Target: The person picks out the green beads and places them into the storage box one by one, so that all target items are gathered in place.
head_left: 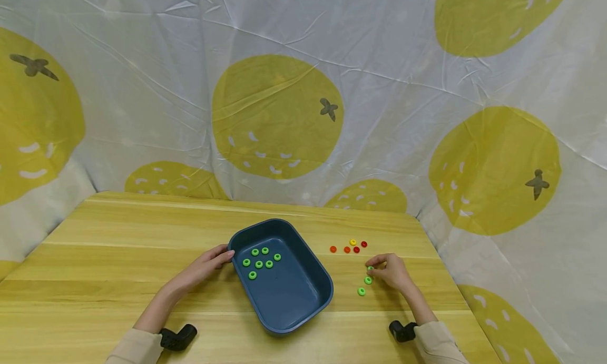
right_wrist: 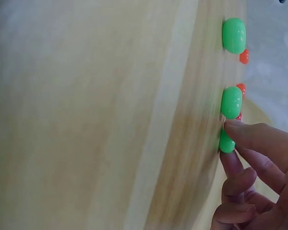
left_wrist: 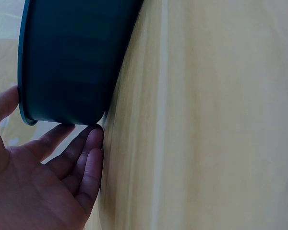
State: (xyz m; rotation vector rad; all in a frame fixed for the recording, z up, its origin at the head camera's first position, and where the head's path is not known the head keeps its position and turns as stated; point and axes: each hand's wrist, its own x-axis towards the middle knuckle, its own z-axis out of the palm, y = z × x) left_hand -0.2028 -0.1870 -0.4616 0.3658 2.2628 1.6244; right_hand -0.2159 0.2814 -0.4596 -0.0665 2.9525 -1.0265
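A dark blue plastic tub (head_left: 294,306) sits on the wooden table, turned at an angle. Several green ring-shaped beads (head_left: 258,264) lie spread over its floor, towards the far left. My left hand (head_left: 213,261) holds the tub at its left side; the left wrist view has the thumb (left_wrist: 7,103) at the rim and the other fingers by the outer wall. To the right of the tub, my right hand (head_left: 391,272) pinches a green ring bead (right_wrist: 226,141) between thumb and fingertips, close to the tabletop. Two more green beads (head_left: 368,281) lie just nearer than it.
Beyond the right hand is a loose group of small beads: orange (head_left: 333,249), yellow (head_left: 353,242) and red (head_left: 364,244). A patterned cloth (head_left: 379,116) hangs behind the wooden table (head_left: 156,216). Black devices (head_left: 179,337) are strapped at both wrists.
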